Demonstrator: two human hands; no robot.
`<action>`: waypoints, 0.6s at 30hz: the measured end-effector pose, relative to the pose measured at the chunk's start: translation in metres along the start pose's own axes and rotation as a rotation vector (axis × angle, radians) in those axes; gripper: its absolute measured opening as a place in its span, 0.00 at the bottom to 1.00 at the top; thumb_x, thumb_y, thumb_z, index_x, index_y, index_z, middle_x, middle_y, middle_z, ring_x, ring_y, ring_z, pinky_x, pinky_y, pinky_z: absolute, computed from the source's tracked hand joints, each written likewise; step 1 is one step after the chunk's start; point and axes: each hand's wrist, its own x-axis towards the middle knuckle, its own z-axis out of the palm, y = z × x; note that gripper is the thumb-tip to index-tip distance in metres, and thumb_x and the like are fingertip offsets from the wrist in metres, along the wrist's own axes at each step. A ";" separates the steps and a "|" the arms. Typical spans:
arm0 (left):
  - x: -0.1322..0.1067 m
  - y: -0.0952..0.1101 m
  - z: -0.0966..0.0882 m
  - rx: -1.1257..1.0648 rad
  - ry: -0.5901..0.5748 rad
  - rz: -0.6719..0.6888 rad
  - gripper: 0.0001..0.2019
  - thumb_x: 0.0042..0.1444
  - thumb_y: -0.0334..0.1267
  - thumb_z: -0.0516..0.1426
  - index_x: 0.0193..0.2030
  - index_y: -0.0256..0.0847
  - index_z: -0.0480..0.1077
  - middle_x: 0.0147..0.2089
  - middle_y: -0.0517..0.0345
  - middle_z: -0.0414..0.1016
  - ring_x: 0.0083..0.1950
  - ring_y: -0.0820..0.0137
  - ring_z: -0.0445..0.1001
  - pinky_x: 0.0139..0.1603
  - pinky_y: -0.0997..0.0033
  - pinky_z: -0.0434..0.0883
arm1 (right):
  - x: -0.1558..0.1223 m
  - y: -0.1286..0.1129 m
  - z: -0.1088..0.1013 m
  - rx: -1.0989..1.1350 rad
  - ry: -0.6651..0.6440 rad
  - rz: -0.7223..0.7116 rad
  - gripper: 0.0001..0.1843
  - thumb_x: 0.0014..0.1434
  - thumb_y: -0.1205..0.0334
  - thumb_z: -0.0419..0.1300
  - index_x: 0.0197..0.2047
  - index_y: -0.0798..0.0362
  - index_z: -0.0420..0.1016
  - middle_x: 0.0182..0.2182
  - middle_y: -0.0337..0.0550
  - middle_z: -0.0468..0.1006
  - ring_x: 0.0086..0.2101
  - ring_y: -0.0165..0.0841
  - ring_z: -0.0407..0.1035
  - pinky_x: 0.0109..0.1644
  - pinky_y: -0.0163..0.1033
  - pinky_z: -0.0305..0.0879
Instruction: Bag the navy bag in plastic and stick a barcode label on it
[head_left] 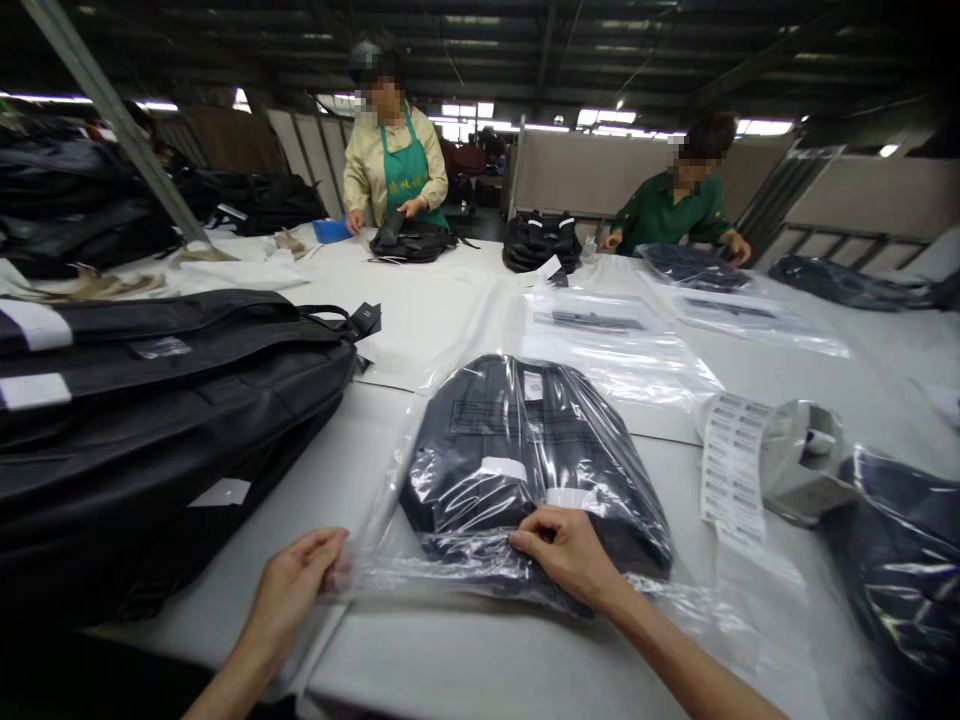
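In front of me a black backpack lies flat inside a clear plastic bag with printed text on it. White bands wrap its straps, and a small label shows near its top. My left hand pinches the left corner of the bag's near edge, fingers closed on the film. Over the lower part of the backpack, my right hand also has its fingers closed on the film, along the folded near edge. The film's right end trails beneath my right forearm.
Black bags are stacked at left. Flat plastic bags lie beyond the backpack. At right are a label strip, a cardboard holder and a wrapped dark bag. Two people work across the table.
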 end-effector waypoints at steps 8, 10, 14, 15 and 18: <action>-0.057 0.066 0.099 0.519 -0.495 1.595 0.09 0.57 0.34 0.53 0.45 0.43 0.66 0.33 0.57 0.71 0.30 0.69 0.66 0.32 0.68 0.67 | 0.003 0.002 0.003 0.035 0.074 0.034 0.07 0.45 0.61 0.66 0.21 0.53 0.76 0.19 0.36 0.72 0.22 0.26 0.62 0.25 0.31 0.56; -0.055 0.069 0.140 0.634 -0.640 1.634 0.07 0.60 0.34 0.51 0.42 0.40 0.68 0.35 0.55 0.70 0.34 0.68 0.66 0.36 0.68 0.67 | 0.004 0.004 0.002 0.085 0.088 0.045 0.05 0.44 0.62 0.66 0.21 0.54 0.75 0.19 0.35 0.71 0.22 0.25 0.61 0.24 0.31 0.55; -0.039 0.059 0.171 0.767 -0.649 1.544 0.11 0.62 0.36 0.49 0.49 0.39 0.66 0.46 0.51 0.70 0.37 0.67 0.66 0.37 0.68 0.66 | 0.009 0.008 0.000 0.193 0.188 0.104 0.07 0.50 0.61 0.61 0.24 0.54 0.74 0.19 0.35 0.70 0.22 0.25 0.61 0.26 0.31 0.57; -0.037 0.057 0.170 0.804 -0.641 1.550 0.14 0.62 0.39 0.49 0.53 0.39 0.64 0.49 0.49 0.69 0.35 0.67 0.65 0.35 0.68 0.65 | 0.011 0.010 0.000 0.210 0.224 0.108 0.09 0.52 0.59 0.60 0.25 0.55 0.73 0.20 0.35 0.70 0.22 0.26 0.61 0.26 0.31 0.58; -0.039 0.054 0.166 0.872 -0.627 1.616 0.21 0.63 0.40 0.49 0.61 0.39 0.57 0.58 0.45 0.64 0.33 0.69 0.64 0.31 0.68 0.64 | 0.018 0.017 -0.005 0.352 0.270 0.101 0.14 0.56 0.52 0.57 0.28 0.54 0.70 0.21 0.36 0.70 0.22 0.26 0.61 0.27 0.31 0.59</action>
